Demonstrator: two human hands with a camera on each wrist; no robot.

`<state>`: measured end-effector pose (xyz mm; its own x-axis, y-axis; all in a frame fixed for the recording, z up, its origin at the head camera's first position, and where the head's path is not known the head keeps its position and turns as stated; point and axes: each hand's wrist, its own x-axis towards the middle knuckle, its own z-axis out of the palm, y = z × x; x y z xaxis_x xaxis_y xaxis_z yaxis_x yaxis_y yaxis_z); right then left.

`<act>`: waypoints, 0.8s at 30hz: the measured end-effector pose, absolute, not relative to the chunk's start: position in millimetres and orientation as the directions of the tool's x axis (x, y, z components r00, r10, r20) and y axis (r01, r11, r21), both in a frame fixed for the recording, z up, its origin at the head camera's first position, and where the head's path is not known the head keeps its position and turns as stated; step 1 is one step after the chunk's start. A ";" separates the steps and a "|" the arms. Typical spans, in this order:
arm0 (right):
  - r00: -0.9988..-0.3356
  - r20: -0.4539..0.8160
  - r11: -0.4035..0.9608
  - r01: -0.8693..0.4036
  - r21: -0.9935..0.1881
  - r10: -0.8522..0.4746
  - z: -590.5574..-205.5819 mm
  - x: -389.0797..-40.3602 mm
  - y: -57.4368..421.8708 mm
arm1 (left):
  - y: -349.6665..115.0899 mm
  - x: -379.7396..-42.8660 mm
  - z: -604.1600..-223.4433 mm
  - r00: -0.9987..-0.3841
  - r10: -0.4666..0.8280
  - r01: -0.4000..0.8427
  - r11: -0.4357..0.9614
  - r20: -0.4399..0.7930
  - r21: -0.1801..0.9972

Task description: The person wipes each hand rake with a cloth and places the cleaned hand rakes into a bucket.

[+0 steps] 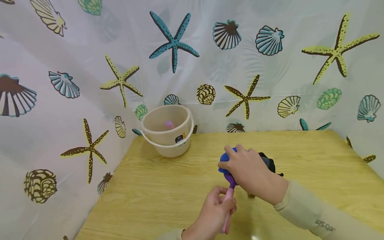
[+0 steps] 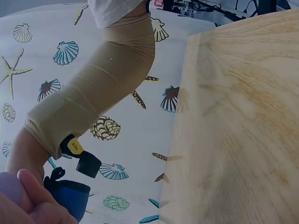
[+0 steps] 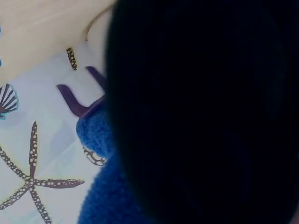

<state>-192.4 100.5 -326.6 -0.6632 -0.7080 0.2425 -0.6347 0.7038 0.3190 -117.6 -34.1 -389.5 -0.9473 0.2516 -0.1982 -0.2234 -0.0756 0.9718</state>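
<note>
My left hand (image 1: 214, 208) grips the pink handle (image 1: 229, 193) of a utensil with a purple upper part (image 1: 230, 179). In the right wrist view its purple prongs (image 3: 72, 100) stick out past a fuzzy blue cloth (image 3: 96, 135). My right hand (image 1: 247, 165) holds the blue cloth (image 1: 225, 159) against the utensil's head, fingers curled over it. Part of the head is hidden by the cloth and hand. In the left wrist view, the left fingers (image 2: 35, 205) close around the lilac-looking handle (image 2: 13, 186).
A cream bucket (image 1: 172, 151) with a white handle stands at the table's back left; a pink and purple item (image 1: 169, 125) is inside. Beside my right wrist is a black item (image 1: 271, 165) with a cord. Shell-printed curtains surround the wooden table (image 1: 144, 193).
</note>
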 end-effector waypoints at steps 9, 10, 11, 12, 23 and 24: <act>-0.640 0.256 0.688 -0.692 0.218 -0.725 -326.0 -159.7 106.7 | -35.3 -125.8 -391.3 -0.960 0.231 -0.192 -0.132 -0.158 0.972; -0.642 0.268 0.694 -0.691 0.203 -0.718 -326.3 -158.1 108.1 | -35.3 -126.3 -390.5 -0.961 0.229 -0.190 -0.140 -0.155 0.972; -0.651 0.278 0.704 -0.685 0.188 -0.707 -326.6 -157.5 109.7 | -35.0 -126.4 -389.7 -0.962 0.227 -0.186 -0.146 -0.150 0.972; -0.661 0.287 0.716 -0.676 0.175 -0.694 -327.1 -157.8 111.4 | -34.6 -126.2 -389.1 -0.962 0.228 -0.187 -0.154 -0.149 0.970; -0.750 0.356 0.824 -0.555 0.119 -0.557 -337.3 -184.6 128.4 | -31.8 -125.8 -389.1 -0.966 0.203 -0.200 -0.188 -0.161 0.962; -0.741 0.360 0.816 -0.565 0.121 -0.567 -337.7 -182.3 127.4 | -32.0 -126.9 -389.6 -0.967 0.195 -0.200 -0.187 -0.164 0.962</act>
<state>-182.3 127.4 -337.7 -0.7413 -0.5666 0.3598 -0.5652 0.8161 0.1208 -126.9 -32.0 -389.6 -0.9670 0.1951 -0.1636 -0.2004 -0.1868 0.9617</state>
